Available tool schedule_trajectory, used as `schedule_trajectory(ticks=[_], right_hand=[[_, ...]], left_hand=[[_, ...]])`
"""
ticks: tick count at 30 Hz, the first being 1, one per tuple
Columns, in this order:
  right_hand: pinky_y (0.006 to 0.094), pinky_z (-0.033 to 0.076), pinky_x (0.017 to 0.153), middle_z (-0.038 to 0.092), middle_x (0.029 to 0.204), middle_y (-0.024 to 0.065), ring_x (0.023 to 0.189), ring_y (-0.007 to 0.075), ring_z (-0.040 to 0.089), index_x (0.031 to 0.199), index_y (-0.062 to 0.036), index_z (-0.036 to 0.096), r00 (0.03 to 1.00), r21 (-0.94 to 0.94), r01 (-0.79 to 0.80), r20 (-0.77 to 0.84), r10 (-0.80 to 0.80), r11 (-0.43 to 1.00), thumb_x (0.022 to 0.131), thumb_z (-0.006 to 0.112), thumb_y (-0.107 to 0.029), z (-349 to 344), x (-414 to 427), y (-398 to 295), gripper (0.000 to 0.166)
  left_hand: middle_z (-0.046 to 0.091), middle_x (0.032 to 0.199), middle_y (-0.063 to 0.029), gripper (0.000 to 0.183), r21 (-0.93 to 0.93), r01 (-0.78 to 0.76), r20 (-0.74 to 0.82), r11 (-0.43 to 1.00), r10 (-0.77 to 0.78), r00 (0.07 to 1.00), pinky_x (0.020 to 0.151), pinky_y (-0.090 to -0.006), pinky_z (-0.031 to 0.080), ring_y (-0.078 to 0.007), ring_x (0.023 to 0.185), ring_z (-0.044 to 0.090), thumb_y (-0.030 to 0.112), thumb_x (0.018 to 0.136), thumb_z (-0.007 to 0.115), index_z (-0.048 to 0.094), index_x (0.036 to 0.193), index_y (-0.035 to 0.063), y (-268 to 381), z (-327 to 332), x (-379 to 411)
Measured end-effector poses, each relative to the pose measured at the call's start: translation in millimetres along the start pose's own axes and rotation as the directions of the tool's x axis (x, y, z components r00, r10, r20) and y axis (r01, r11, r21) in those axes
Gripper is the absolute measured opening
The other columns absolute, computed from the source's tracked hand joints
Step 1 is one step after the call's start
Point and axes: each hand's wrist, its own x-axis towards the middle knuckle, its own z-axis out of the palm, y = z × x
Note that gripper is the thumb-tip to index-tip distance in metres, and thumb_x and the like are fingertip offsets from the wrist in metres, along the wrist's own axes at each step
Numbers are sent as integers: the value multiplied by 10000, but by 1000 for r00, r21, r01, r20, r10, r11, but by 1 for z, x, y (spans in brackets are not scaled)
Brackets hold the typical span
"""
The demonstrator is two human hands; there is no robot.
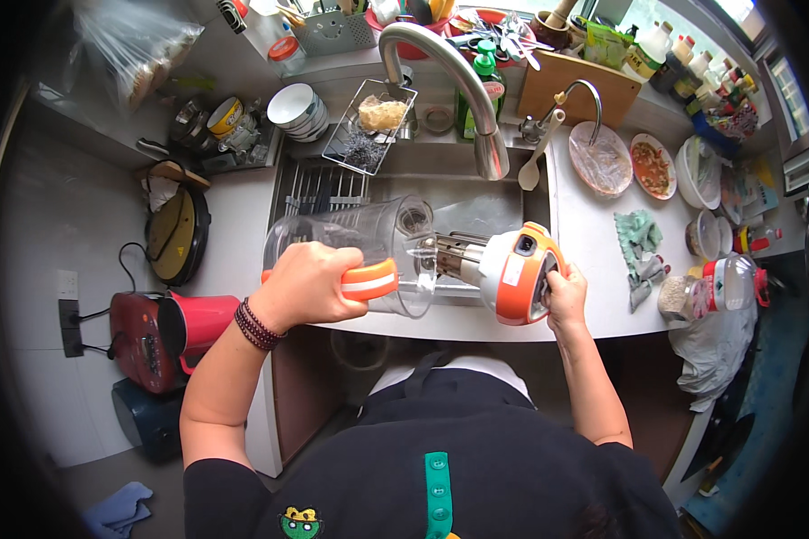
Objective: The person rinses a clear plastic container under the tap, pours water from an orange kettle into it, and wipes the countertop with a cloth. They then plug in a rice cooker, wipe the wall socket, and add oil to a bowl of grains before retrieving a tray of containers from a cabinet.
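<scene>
My left hand (317,281) grips the orange handle (372,279) of a large clear jug (350,232), which lies tilted on its side over the sink (404,186) with its mouth facing right. My right hand (566,293) holds the orange and white motor head (512,276) of a soymilk maker or blender by its far side. From that head a slotted metal shaft guard (460,255) points left, its tip at or just inside the jug's mouth; the exact overlap is hard to tell. Above the sink arches a metal faucet (445,60).
A wire basket (340,162) with scrubbers hangs at the sink's back left, near stacked bowls (298,108). A white spoon (531,168) leans at the right rim. Plates (600,158), a green cloth (637,236) and jars stand right; a red kettle (209,320) stands left.
</scene>
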Motion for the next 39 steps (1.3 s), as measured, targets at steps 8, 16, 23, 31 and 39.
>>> schedule_trajectory(ticks=[8, 16, 23, 31, 39], right_hand=[[236, 260, 321, 484, 550, 4, 340, 64, 343, 845, -31, 503, 975, 74, -197, 121, 187, 978, 798, 466, 7, 22, 30, 23, 71], [233, 313, 328, 496, 599, 13, 375, 59, 391, 882, 5, 507, 960, 79, -222, 192, 204, 972, 770, 498, 6, 6, 49, 11, 112], [211, 395, 412, 543, 654, 25, 465, 65, 469, 909, 1, 518, 990, -110, 52, 137, -37, 993, 750, 486, 29, 0, 51, -18, 164], [306, 502, 711, 657, 812, 160, 757, 215, 658, 931, 15, 604, 861, -454, 503, 340, -379, 735, 677, 589, -8, 19, 27, -39, 256], [350, 515, 696, 642, 792, 200, 764, 328, 658, 901, 3, 597, 736, -440, 670, 505, -452, 598, 656, 610, -19, 67, -6, -49, 247]], left_hand=[[555, 536, -101, 268, 333, -40, 208, 942, -31, 978, 507, -385, 469, -308, 547, 590, 277, 592, 686, 508, 644, 84, 43, -20, 47], [590, 572, -113, 249, 458, 1, 272, 889, -141, 952, 538, -383, 496, -302, 583, 620, 283, 627, 670, 543, 674, 74, 52, -24, 63], [606, 594, -125, 255, 466, 40, 315, 884, -208, 926, 558, -383, 506, -298, 595, 630, 291, 648, 669, 574, 706, 61, 50, -8, 62], [622, 628, -127, 297, 435, 124, 170, 892, -216, 962, 559, -394, 511, -301, 612, 636, 323, 656, 683, 552, 707, 62, 37, 13, 32], [619, 665, -177, 255, 28, 649, -300, 760, -613, 731, 592, -434, 502, -369, 658, 615, 278, 641, 671, 578, 734, 59, -11, 43, -49]])
